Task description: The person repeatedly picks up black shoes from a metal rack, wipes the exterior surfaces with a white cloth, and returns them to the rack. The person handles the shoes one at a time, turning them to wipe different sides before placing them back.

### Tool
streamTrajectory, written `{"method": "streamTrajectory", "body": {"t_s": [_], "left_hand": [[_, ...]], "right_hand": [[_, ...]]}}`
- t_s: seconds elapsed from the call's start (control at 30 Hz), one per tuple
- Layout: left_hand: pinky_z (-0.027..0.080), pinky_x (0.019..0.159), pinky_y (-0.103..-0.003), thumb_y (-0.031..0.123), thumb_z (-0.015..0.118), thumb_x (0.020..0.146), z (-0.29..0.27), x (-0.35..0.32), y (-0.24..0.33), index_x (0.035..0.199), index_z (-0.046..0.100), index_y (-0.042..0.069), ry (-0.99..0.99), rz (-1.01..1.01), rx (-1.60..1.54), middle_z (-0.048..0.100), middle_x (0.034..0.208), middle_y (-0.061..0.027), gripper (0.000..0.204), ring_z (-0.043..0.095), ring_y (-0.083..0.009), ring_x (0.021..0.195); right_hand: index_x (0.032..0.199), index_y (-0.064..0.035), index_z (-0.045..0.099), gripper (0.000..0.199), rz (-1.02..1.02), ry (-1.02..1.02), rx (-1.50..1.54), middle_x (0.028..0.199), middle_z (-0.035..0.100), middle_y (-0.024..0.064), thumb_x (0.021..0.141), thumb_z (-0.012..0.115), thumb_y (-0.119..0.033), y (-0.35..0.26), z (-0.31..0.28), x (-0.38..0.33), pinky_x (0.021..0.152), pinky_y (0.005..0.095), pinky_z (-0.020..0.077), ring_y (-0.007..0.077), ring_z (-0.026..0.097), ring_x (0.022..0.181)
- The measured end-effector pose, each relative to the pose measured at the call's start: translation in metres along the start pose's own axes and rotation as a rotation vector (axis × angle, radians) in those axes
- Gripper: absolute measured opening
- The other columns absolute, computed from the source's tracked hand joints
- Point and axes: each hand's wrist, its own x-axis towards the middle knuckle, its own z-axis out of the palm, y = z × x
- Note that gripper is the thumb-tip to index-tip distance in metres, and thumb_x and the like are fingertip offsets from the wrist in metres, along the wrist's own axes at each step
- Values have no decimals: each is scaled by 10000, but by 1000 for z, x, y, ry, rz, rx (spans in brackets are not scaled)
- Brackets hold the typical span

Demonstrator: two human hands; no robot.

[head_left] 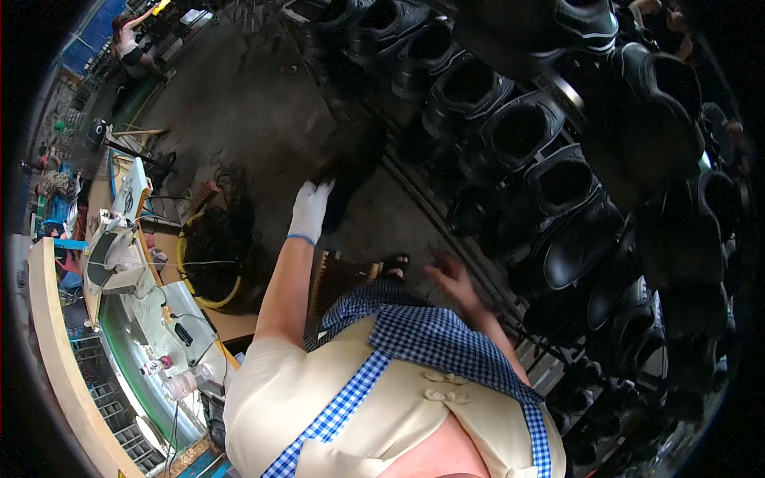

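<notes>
My left hand, in a white glove with a blue cuff edge, reaches forward over the floor. Its fingers are closed on a dark, blurred black shoe, whose outline partly melts into the dark floor. My bare right hand hangs at my right side, a little smeared by motion, its fingers apart and nothing in them. Nearest to it on the right is a rack holding rows of black shoes.
The shoe rack's metal rail runs along my right. At left stand a sewing machine on a bench and a yellow-rimmed bin of dark scraps. A brown stool-like thing is by my legs. Another person works far left.
</notes>
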Motion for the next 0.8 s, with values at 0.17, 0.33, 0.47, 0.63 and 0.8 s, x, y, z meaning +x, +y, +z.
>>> {"method": "streamTrajectory", "body": {"t_s": [0.17, 0.33, 0.47, 0.63, 0.8], "left_hand": [[429, 861, -427, 342, 534, 838, 85, 136, -9, 1078, 596, -1, -107, 83, -234, 603, 1075, -250, 424, 554, -401, 1033], [445, 880, -434, 350, 532, 828, 137, 186, 49, 1095, 610, 54, -221, 329, 121, 612, 1085, -219, 406, 563, -376, 1042], [458, 886, -431, 373, 551, 815, 130, 185, 88, 1079, 615, 69, -287, 561, 399, 620, 1063, -201, 407, 569, -368, 1030], [473, 871, -398, 345, 613, 780, 96, 253, 83, 1077, 623, 149, 179, 631, 663, 603, 1117, -136, 356, 542, -329, 1079], [428, 940, -399, 292, 626, 768, 89, 241, 67, 1162, 570, 199, 174, 574, 1080, 402, 1381, -66, 409, 368, -269, 1285]], "right_hand": [[1265, -5, 486, 475, -51, -84, 64, 1253, 536, 163, 908, 581, -303, 41, -9, 17, 996, 366, 376, 257, 508, 1161], [1203, -19, 545, 398, -4, 32, 60, 1160, 595, 146, 929, 553, -306, 57, -14, 25, 924, 348, 414, 236, 562, 1066], [1164, 23, 539, 305, -22, 100, 41, 1049, 618, 116, 923, 567, -163, 79, -18, 23, 820, 327, 474, 185, 606, 913], [1193, 7, 542, 356, 35, 117, -132, 1014, 631, 118, 924, 571, -224, 96, -30, 35, 799, 331, 476, 174, 612, 895], [1179, -10, 566, 364, 51, 149, -179, 936, 650, 110, 927, 558, -273, 87, -12, 25, 767, 324, 480, 182, 621, 843]]}}
